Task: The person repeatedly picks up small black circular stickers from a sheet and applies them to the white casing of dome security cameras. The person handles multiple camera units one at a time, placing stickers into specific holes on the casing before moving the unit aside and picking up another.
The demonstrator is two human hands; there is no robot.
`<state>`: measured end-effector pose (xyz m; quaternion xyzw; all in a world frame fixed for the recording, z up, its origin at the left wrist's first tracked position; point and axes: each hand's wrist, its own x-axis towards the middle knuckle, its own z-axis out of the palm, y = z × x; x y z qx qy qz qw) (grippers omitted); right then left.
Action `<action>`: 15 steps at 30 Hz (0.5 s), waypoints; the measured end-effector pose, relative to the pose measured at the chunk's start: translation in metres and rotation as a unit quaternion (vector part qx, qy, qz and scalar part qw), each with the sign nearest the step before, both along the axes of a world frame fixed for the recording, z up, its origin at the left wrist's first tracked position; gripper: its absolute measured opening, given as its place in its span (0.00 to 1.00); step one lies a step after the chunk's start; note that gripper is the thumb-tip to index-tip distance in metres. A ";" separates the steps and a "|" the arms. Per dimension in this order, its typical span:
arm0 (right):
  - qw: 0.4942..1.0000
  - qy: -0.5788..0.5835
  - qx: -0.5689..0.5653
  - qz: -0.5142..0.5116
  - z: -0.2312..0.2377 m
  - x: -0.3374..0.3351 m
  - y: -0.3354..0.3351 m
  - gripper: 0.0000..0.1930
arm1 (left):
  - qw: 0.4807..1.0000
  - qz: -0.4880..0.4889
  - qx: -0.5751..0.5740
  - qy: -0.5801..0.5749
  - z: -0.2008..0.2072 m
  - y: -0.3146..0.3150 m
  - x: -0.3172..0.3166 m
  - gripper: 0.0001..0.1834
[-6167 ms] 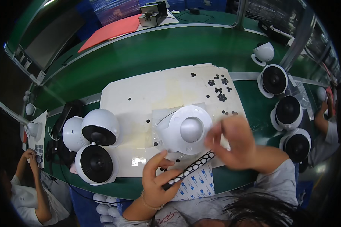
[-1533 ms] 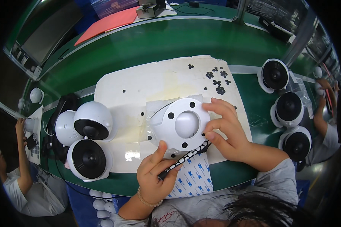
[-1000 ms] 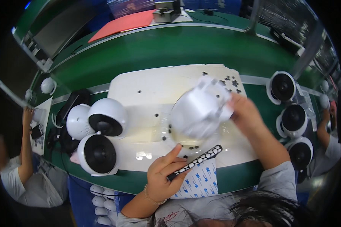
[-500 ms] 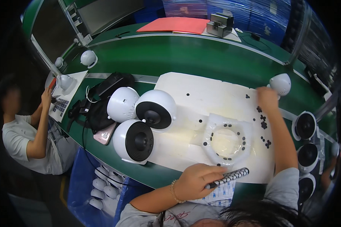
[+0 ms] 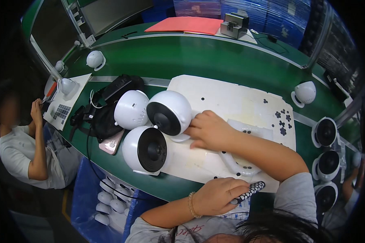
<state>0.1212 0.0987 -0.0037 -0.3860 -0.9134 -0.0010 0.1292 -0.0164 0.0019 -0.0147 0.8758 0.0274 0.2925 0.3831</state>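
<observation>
My right hand (image 5: 209, 130) reaches across the white board. Its fingers curl against the lower right side of a white round device with a black front (image 5: 164, 117); some fingertips are hidden behind it. Touching this device are a second white ball-shaped one (image 5: 131, 109), turned away, and a third with a black ringed face (image 5: 152, 149) in front. My left hand (image 5: 221, 196), bracelet at the wrist, is closed around a rod-like handle with a black-and-white pattern (image 5: 253, 191), near the board's front edge. Below my right forearm lies a translucent ring-shaped pad (image 5: 231, 164), partly covered.
Small black dots (image 5: 283, 131) lie on the white board (image 5: 231, 95). A white device (image 5: 304, 93) stands on the green conveyor (image 5: 190, 58). More devices (image 5: 326, 133) line the right side. A black bag (image 5: 105, 121) and phone (image 5: 110, 142) lie left. A co-worker (image 5: 26, 150) sits left.
My right hand has left the white device on the conveyor and moved left and nearer, onto the round device with the black front. My left hand keeps the patterned handle and has shifted slightly right.
</observation>
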 end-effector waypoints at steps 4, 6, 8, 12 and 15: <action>0.993 0.050 0.106 0.003 0.007 0.015 -0.002 0.14 | 0.999 0.012 -0.033 0.019 0.003 0.000 0.001 0.19; 0.978 0.174 0.082 -0.076 0.017 0.025 -0.020 0.13 | 0.999 0.019 -0.035 0.022 0.005 0.001 0.001 0.18; 0.916 0.362 -0.037 -0.171 0.040 0.034 -0.050 0.12 | 0.998 0.030 -0.047 0.015 0.004 0.001 -0.001 0.17; 0.704 0.638 -0.233 -0.206 0.059 0.078 -0.110 0.15 | 0.993 0.048 -0.105 0.000 0.012 -0.002 -0.002 0.14; 0.679 0.640 -0.243 -0.265 0.050 0.088 -0.137 0.16 | 0.987 0.077 -0.141 -0.008 0.015 -0.001 -0.002 0.11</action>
